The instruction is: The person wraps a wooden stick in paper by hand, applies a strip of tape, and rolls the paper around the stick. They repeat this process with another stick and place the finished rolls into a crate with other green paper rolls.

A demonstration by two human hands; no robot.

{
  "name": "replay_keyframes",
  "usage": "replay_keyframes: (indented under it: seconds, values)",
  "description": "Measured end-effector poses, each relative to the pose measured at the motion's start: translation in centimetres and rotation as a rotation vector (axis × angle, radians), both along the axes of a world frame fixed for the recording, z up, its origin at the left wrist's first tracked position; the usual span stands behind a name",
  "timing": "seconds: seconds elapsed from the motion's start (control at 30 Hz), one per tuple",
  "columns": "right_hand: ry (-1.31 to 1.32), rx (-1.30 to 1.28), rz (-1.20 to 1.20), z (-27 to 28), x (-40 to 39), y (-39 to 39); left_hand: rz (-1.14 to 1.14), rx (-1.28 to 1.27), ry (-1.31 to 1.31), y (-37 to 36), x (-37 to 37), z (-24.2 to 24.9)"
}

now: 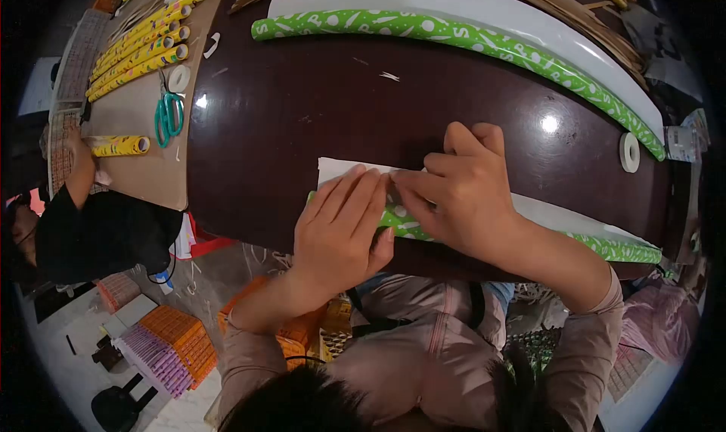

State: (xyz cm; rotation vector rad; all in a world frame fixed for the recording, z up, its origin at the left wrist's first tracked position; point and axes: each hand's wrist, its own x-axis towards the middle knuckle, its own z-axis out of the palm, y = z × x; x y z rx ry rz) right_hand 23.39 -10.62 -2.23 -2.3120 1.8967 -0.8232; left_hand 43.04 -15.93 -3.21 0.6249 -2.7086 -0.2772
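A sheet of green patterned wrapping paper point(616, 248), white on its reverse, lies partly rolled along the near edge of the dark table. My left hand point(333, 224) rests flat on its left end, fingers stretched out side by side across the white margin. Beside those fingertips, my right hand point(469, 194) has its thumb and index finger closed at the paper's white edge, with the other fingers curled. Whatever is pinched there is too small or hidden to make out. Both hands cover much of the paper's left half.
Across the far side stretches another green patterned roll point(454, 31) with white sheet behind it. A tape roll point(629, 153) lies at right. On the left board are several yellow rolls point(144, 50), teal scissors point(169, 119) and another tape roll point(179, 79). A co-worker's hand point(78, 156) is near one yellow roll.
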Motion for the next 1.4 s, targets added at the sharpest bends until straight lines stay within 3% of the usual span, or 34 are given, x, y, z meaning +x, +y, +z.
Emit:
replay_keyframes:
  seconds: [0.3,0.47,0.6,0.73,1.4]
  values:
    - [-0.102,0.195,-0.067,3.1,-2.8,4.8,0.052,-0.058,-0.003,0.6,-0.4,-0.8]
    - [-0.08,0.194,-0.238,3.7,-7.6,10.8,0.066,-0.046,-0.019,0.7,-0.4,-0.7]
    - [-0.228,0.219,-0.517,3.3,-10.3,14.3,0.043,0.006,-0.09,0.8,-0.1,-0.6]
    - [-0.15,0.212,-0.57,2.6,-11.1,14.7,0.056,-0.063,-0.112,0.7,-0.5,-0.3]
    - [0.073,0.16,-0.506,2.0,-10.7,13.4,0.055,-0.064,-0.21,0.7,0.0,-0.3]
